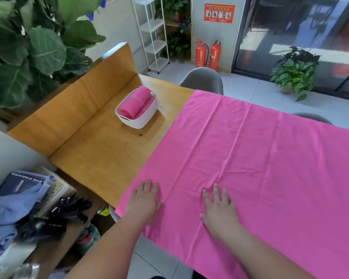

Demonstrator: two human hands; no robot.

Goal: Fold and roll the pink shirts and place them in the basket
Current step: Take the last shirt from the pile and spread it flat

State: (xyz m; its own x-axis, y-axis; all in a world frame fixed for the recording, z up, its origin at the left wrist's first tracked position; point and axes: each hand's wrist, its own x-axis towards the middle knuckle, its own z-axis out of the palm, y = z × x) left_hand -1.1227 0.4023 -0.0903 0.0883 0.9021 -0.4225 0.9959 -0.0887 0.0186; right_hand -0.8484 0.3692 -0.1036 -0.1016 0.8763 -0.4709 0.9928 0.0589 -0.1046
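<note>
A large pink shirt [270,158] lies spread flat over the right part of the wooden table [105,150], its near edge hanging over the table's front. My left hand [146,200] rests flat on the cloth near its left edge, fingers straight. My right hand [219,208] lies flat on the cloth a little to the right, fingers spread. Farther back on the bare wood stands a white basket [138,119] holding rolled pink shirts [135,104].
A wooden panel [73,101] stands along the table's left side, with a big leafy plant [34,49] behind it. Grey chairs [204,79] stand at the far edge. A low shelf at lower left carries blue cloth [6,214] and black items [58,216].
</note>
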